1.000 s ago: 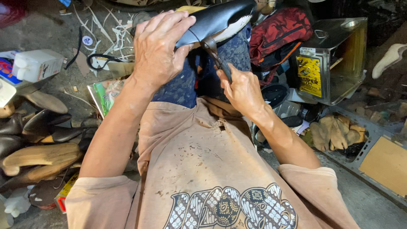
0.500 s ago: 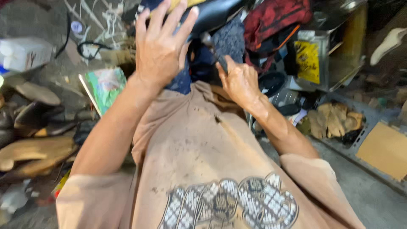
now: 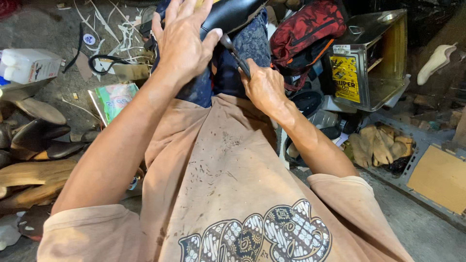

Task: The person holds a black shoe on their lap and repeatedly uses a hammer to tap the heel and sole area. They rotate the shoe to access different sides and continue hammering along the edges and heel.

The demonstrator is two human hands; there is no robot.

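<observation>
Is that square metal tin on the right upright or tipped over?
Tipped over: the metal tin lies on its side, its open mouth facing right, its label side toward the camera.
</observation>
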